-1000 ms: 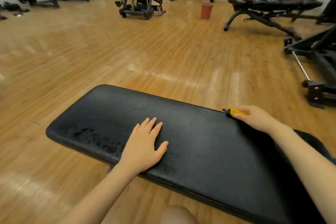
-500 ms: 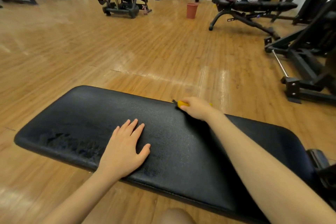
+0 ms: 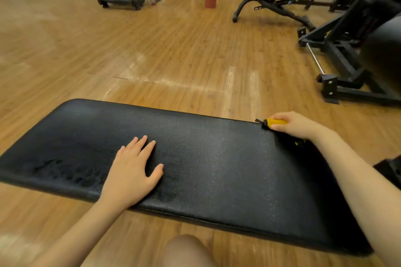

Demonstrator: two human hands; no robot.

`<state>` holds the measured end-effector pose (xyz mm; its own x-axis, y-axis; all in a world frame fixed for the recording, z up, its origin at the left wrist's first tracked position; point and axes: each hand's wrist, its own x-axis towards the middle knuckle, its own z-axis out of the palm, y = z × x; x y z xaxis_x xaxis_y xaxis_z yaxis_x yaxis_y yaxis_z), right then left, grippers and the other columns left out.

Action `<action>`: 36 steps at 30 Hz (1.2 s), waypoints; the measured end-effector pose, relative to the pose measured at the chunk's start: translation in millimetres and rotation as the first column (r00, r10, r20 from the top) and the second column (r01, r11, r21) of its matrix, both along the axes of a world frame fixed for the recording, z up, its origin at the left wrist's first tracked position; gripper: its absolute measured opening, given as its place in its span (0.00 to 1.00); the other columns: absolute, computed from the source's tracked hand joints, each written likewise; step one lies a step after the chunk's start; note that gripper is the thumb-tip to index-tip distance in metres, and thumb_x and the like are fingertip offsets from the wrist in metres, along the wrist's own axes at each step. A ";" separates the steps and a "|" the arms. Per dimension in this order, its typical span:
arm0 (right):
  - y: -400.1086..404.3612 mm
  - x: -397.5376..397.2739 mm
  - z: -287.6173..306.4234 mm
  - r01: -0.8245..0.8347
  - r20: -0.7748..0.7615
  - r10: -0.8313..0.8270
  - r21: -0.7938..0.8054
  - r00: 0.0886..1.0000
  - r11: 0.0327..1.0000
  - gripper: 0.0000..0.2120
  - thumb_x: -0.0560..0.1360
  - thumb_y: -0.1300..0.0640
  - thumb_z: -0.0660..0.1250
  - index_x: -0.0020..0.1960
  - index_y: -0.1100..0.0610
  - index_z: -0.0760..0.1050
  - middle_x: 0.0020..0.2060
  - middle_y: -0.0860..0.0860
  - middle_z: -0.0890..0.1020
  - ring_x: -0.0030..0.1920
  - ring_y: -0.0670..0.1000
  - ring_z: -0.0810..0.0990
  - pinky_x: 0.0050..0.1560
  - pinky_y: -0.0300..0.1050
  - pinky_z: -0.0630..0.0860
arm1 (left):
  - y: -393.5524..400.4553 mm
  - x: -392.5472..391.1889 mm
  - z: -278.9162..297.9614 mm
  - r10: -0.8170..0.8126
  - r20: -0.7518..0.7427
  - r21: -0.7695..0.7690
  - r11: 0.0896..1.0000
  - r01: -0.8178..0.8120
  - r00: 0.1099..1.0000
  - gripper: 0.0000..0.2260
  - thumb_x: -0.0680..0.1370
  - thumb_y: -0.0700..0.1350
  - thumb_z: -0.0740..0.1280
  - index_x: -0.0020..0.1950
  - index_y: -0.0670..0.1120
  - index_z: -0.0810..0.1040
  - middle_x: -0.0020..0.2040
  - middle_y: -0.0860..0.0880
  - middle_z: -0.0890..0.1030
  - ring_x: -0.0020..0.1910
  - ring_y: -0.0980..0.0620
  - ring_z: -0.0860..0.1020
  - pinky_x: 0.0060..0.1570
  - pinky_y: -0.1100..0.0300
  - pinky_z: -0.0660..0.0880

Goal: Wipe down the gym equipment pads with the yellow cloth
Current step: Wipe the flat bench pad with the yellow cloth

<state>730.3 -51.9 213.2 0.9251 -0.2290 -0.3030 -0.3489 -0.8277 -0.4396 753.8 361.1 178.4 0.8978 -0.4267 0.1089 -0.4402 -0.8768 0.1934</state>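
Gripping the yellow cloth point(image 3: 276, 122) in my right hand point(image 3: 297, 125), fingers curled round it at the far right edge of the black bench pad point(image 3: 217, 162); only its left end pokes out of the grip. My left hand point(image 3: 132, 173) lies flat, fingers straight, on the pad's near-middle, well apart from the cloth.

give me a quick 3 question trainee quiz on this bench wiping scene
1. True or false: the left hand lies flat on the black padded bench top.
2. Which hand grips the bunched yellow cloth? A left, B right, C both.
3. Fill in: the cloth sits at the pad's ____ edge, far or near.

Key: 1 true; 2 B, the right hand; 3 far.
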 end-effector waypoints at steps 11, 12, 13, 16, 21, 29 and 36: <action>140.0 80.5 -7.7 -0.230 0.136 0.233 -0.040 0.963 0.972 0.19 0.78 0.51 0.60 0.68 0.52 0.69 0.64 0.52 0.74 0.63 0.55 0.72 0.60 0.47 0.68 | 2.9 0.0 -2.5 -0.009 0.006 -0.034 0.999 0.009 1.000 0.37 0.69 0.65 0.48 0.71 0.45 0.69 0.73 0.44 0.66 0.73 0.44 0.61 0.71 0.47 0.56; 132.4 75.6 -7.0 -0.225 0.135 0.224 -0.006 0.965 0.974 0.18 0.78 0.51 0.60 0.67 0.52 0.70 0.62 0.52 0.75 0.61 0.54 0.73 0.60 0.47 0.70 | 3.8 0.3 -2.7 -0.011 0.003 -0.041 0.999 0.011 1.000 0.38 0.69 0.65 0.47 0.72 0.46 0.68 0.73 0.45 0.65 0.74 0.45 0.60 0.71 0.48 0.54; 121.4 67.9 -5.4 -0.217 0.135 0.213 0.015 0.968 0.976 0.18 0.78 0.51 0.61 0.66 0.53 0.71 0.60 0.52 0.77 0.59 0.54 0.74 0.58 0.47 0.71 | 4.4 0.9 -2.7 -0.012 -0.002 -0.045 0.999 0.012 1.000 0.38 0.69 0.66 0.47 0.72 0.46 0.67 0.74 0.46 0.64 0.74 0.46 0.59 0.72 0.49 0.53; 68.7 37.0 -3.2 -0.107 0.092 0.105 0.022 0.990 0.994 0.14 0.78 0.52 0.62 0.61 0.54 0.73 0.50 0.50 0.76 0.54 0.53 0.75 0.49 0.44 0.69 | 5.5 2.3 -2.4 -0.021 -0.017 -0.042 0.999 0.020 1.000 0.39 0.68 0.67 0.45 0.73 0.48 0.65 0.75 0.47 0.62 0.75 0.48 0.57 0.72 0.51 0.52; -23.1 -24.1 -2.2 0.124 0.014 -0.125 0.008 0.992 0.992 0.16 0.76 0.54 0.66 0.62 0.54 0.74 0.55 0.51 0.76 0.58 0.54 0.74 0.59 0.45 0.67 | 5.1 2.4 -1.7 -0.022 -0.018 -0.038 0.999 0.022 1.000 0.39 0.68 0.67 0.46 0.73 0.46 0.67 0.74 0.46 0.63 0.74 0.46 0.59 0.72 0.48 0.54; 29.3 11.9 0.2 -0.004 -0.008 0.003 -0.152 1.000 0.988 0.17 0.78 0.51 0.60 0.65 0.56 0.71 0.62 0.55 0.75 0.61 0.56 0.73 0.59 0.46 0.67 | 2.9 1.6 -4.1 -0.018 0.001 0.006 1.000 0.018 1.000 0.36 0.70 0.63 0.49 0.70 0.43 0.70 0.71 0.42 0.68 0.72 0.41 0.64 0.68 0.42 0.60; 85.2 32.1 -0.4 -0.108 0.131 0.111 -0.026 0.985 0.994 0.15 0.78 0.54 0.61 0.63 0.56 0.72 0.56 0.51 0.77 0.57 0.54 0.74 0.52 0.43 0.67 | 4.9 2.5 -4.3 -0.015 0.004 -0.029 0.999 0.015 1.000 0.38 0.69 0.65 0.48 0.71 0.46 0.69 0.73 0.45 0.66 0.73 0.45 0.61 0.70 0.46 0.57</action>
